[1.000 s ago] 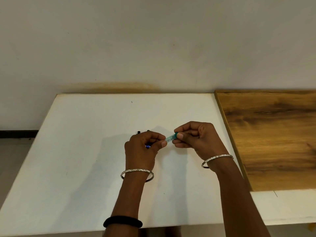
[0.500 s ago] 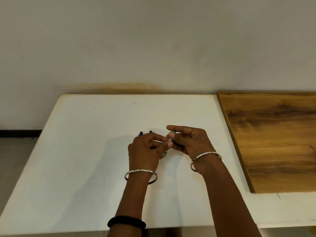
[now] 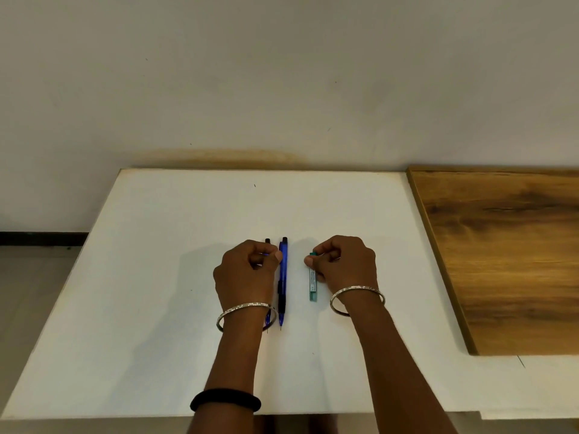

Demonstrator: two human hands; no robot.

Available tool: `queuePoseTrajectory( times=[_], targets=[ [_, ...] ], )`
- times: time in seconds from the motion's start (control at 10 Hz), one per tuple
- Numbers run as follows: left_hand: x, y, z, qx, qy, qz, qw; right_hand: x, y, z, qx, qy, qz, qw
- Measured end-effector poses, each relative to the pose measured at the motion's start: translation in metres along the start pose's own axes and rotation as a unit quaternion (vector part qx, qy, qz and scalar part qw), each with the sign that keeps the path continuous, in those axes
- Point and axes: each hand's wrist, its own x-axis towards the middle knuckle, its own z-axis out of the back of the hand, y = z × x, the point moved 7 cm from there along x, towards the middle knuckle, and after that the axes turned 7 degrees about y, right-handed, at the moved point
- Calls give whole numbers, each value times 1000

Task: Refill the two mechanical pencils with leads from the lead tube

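Two blue mechanical pencils lie side by side on the white table (image 3: 156, 277), tips toward me. The right pencil (image 3: 283, 277) is fully in view. The left pencil (image 3: 267, 241) is mostly hidden under my left hand (image 3: 247, 274), whose curled fingers pinch its barrel; its black cap and tip stick out. The green lead tube (image 3: 312, 285) lies flat to the right of the pencils, parallel to them. My right hand (image 3: 344, 264) is curled, with its fingertips pinching the tube's green cap end.
A brown wooden board (image 3: 507, 252) covers the table's right side, a hand's width from my right hand. A plain wall rises just behind the table. Bangles ring both my wrists.
My hands were together at the table's middle, both on the lead tube. They have moved apart; the tube now lies on the table and both pencils show.
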Motion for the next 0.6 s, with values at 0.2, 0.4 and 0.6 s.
queuePoseTrajectory(
  times=[0.2, 0.4, 0.6],
  targets=[
    [2, 5, 1, 8, 13, 2, 1000, -1, 5, -4, -48, -22, 13, 999],
    [3, 7, 5, 12, 13, -6, 1000, -2, 3, -4, -36, -20, 14, 999],
    [-8, 3, 15, -7, 18, -9, 1000, -19, 6, 7, -19, -93, 29, 995]
  ],
)
